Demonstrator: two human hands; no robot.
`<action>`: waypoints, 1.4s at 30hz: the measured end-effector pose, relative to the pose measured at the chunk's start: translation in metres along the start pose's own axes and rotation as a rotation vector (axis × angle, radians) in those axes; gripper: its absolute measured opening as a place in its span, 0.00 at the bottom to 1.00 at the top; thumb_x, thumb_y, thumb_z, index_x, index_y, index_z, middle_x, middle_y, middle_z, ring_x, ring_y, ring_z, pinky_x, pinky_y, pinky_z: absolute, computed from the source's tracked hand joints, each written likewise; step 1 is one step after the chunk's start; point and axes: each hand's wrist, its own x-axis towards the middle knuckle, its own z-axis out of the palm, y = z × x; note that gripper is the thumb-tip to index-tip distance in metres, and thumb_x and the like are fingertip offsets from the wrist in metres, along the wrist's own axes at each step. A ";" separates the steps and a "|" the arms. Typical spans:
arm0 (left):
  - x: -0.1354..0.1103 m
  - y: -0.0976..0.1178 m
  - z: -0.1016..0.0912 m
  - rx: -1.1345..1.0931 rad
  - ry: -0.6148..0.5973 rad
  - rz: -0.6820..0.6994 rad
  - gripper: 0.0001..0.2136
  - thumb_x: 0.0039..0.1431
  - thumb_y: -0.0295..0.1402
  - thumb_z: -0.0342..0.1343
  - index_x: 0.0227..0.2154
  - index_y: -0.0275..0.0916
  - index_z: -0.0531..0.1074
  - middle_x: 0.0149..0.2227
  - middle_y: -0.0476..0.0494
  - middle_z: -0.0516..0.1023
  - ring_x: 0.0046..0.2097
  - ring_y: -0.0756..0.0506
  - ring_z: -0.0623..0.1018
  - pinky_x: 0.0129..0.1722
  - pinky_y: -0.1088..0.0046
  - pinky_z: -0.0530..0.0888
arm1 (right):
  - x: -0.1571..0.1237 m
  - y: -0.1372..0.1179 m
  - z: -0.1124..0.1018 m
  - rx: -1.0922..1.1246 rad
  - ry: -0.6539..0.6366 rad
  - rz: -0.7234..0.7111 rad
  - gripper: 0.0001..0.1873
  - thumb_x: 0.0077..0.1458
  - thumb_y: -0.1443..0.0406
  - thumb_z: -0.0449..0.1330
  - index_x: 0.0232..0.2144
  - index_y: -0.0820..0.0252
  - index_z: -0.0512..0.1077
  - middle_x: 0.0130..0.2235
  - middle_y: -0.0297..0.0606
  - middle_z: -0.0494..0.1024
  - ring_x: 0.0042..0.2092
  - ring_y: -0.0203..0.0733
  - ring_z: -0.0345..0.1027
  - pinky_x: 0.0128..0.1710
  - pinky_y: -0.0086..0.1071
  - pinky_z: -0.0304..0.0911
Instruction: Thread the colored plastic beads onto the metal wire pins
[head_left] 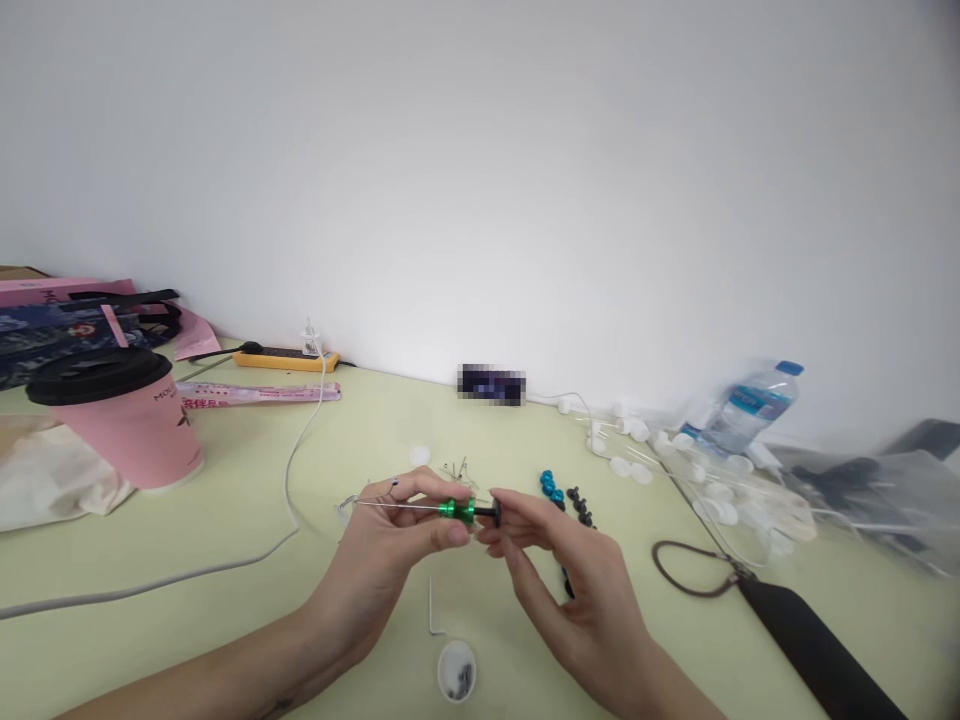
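Observation:
My left hand (390, 545) pinches a shiny green metal collar (457, 511) between thumb and fingers. A thin metal rod (409, 506) runs from the collar leftward across that hand. From the collar's right side comes a black stem with a round black knob (494, 513), and the fingertips of my right hand (581, 575) are closed on that knob. Below the hands, an L-shaped hex key (431, 608) lies on the table. Nearer to me stands a small white dish (443, 690) with small dark pieces in it. Several thin metal pieces (457, 468) are partly hidden behind my hands.
Blue metal parts (552, 487) and black knobs (580, 507) lie right of centre. White caps and clear tubes (637, 450), a water bottle (757, 405) and a black strapped object (810, 640) are farther right. Left are a pink cup (139, 430), a cable (289, 480) and a power strip (281, 360).

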 end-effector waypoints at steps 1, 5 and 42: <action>0.000 0.000 0.000 0.004 0.004 0.003 0.08 0.46 0.23 0.63 0.30 0.41 0.77 0.30 0.51 0.74 0.36 0.48 0.75 0.39 0.73 0.71 | 0.000 0.001 0.000 0.001 -0.002 -0.002 0.23 0.56 0.74 0.53 0.53 0.55 0.61 0.41 0.37 0.76 0.41 0.37 0.71 0.43 0.31 0.68; 0.001 0.000 0.000 0.036 0.016 0.017 0.08 0.46 0.23 0.63 0.30 0.41 0.77 0.30 0.50 0.74 0.36 0.48 0.75 0.38 0.74 0.71 | -0.002 0.002 -0.001 0.034 -0.004 -0.019 0.23 0.57 0.75 0.50 0.54 0.56 0.60 0.41 0.38 0.75 0.41 0.37 0.71 0.42 0.32 0.69; 0.001 -0.002 -0.001 0.033 0.024 -0.026 0.08 0.46 0.23 0.63 0.30 0.41 0.77 0.31 0.51 0.76 0.35 0.50 0.75 0.39 0.76 0.69 | -0.002 0.004 -0.001 0.000 0.028 -0.008 0.21 0.59 0.74 0.48 0.53 0.54 0.62 0.40 0.35 0.75 0.39 0.36 0.70 0.40 0.31 0.68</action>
